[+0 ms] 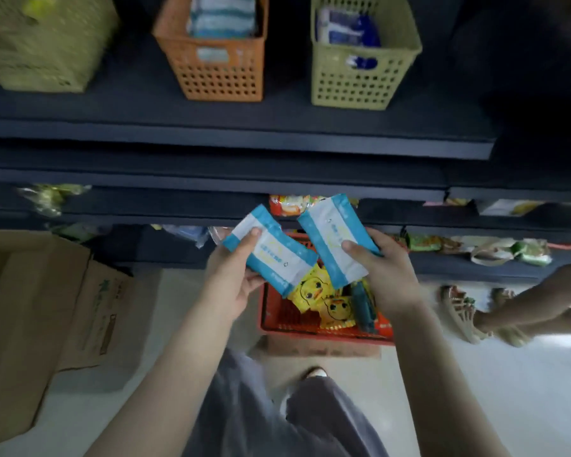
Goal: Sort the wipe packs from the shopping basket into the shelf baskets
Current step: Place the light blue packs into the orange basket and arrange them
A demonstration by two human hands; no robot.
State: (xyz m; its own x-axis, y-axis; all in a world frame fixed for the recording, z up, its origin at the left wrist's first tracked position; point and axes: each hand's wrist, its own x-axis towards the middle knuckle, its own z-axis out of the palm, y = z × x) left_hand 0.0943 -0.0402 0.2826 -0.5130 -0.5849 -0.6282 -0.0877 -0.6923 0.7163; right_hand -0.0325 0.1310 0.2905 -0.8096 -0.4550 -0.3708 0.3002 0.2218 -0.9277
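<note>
Several tiers of dark shelf (211, 140) fill the upper view, their front edges jutting out between the hands and the top tier. A cardboard box (30, 308) stands on the floor to the left. On the top tier sit a blurred yellow-green basket (40, 54) at far left, an orange shelf basket (221, 77) holding pale blue-and-white packs, and a green shelf basket (353, 84) holding dark blue ones. On the floor below, the red shopping basket (310, 333) holds yellow duck packs (314, 291) and some darker ones.

Both hands hover over it, each with a blue-and-white wipe pack. The left pack (277, 258) lies with its long axis running from upper left to lower right; the right pack (330, 232) stands steeper, its far end up toward the shelf. The two are just beside each other.

The left hand (234, 278) grips its pack with the thumb (249, 239) on the top face and fingers curled beneath. The right hand (389, 275) does likewise, thumb (353, 249) on top.

The orange basket seems the match by colour. It lies up and forward, nearer the left hand, and the shelf lips probably have to be cleared first.
</note>
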